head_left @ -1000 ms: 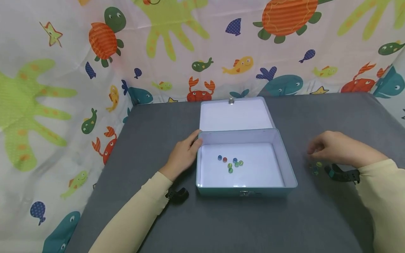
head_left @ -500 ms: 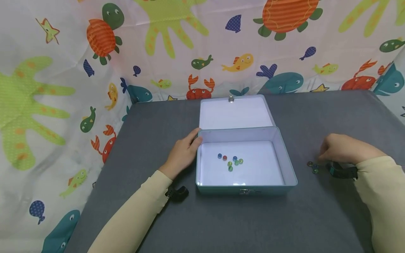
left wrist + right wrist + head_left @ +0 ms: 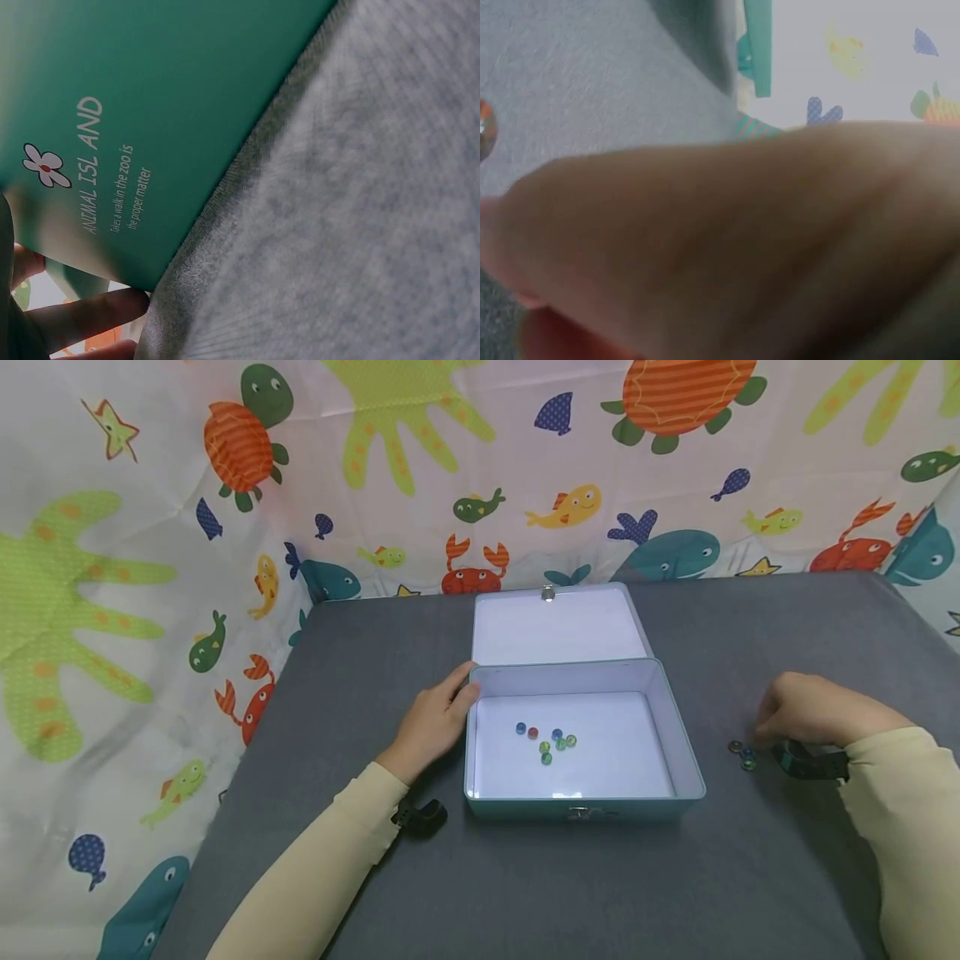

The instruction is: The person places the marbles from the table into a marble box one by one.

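Note:
An open tin box (image 3: pixel 517 811), green outside and white inside, stands mid-table with several small glass marbles (image 3: pixel 561 744) on its floor. My left hand (image 3: pixel 431 722) grips the box's back left corner, thumb on the rim. Fingers (image 3: pixel 97 315) wrap that corner in the left wrist view, beside the lettered green wall (image 3: pixel 187 97). Right of the box, my right hand (image 3: pixel 825 710) reaches down to the table with bent fingers; its fingertips are hidden, so I cannot tell if they pinch a marble. Beside them lie a brown marble (image 3: pixel 735 747), a blue marble (image 3: pixel 746 753) and a green marble (image 3: pixel 747 765).
The hinged lid (image 3: pixel 558 627) lies back behind the box, its clasp (image 3: pixel 548 594) at the far edge. A grey cloth (image 3: pixel 570 893) covers the table. Curtains (image 3: pixel 420 518) printed with sea animals hang behind and to the left.
My right hand has moved slightly right and down onto the spot where a yellow-green marble showed; that marble is now out of sight. The left hand stays on the box.

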Tool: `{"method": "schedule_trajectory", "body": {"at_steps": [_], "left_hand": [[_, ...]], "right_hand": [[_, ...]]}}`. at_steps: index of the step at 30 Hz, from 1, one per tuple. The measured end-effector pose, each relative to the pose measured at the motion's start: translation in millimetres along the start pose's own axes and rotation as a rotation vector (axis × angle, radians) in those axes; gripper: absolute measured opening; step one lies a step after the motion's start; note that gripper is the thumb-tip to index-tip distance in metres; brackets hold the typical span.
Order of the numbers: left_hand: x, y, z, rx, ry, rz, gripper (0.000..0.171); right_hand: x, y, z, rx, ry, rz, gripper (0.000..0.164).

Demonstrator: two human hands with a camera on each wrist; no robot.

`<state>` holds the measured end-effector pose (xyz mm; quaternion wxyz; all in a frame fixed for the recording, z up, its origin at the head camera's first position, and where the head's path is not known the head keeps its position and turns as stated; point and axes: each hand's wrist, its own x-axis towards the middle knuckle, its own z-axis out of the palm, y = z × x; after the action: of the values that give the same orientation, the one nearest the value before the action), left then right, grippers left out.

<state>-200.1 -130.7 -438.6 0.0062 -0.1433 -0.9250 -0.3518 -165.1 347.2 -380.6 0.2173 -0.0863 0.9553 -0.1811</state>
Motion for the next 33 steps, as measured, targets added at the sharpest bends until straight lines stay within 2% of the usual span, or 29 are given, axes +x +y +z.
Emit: {"method": "schedule_trajectory", "body": {"at_steps": [9,23,33], "left_hand": [[-0.2,1.0,-0.8,-0.007,-0.003,0.002,0.061],[-0.9,2.0,-2.0,-0.006,-0.019,-0.011,0.063],[-0.7,-1.5,-0.9,-0.005,-0.009,-0.003,0.063]], "right_hand": [[1.8,-4.1,-4.0,-0.014,0.126,-0.008,0.010],[0.4,-25.4,-7.5,0.028,0.289,-0.021,0.031],[3.1,-49.5,-7.6,0.037,0.425,-0.064,0.028]]}}
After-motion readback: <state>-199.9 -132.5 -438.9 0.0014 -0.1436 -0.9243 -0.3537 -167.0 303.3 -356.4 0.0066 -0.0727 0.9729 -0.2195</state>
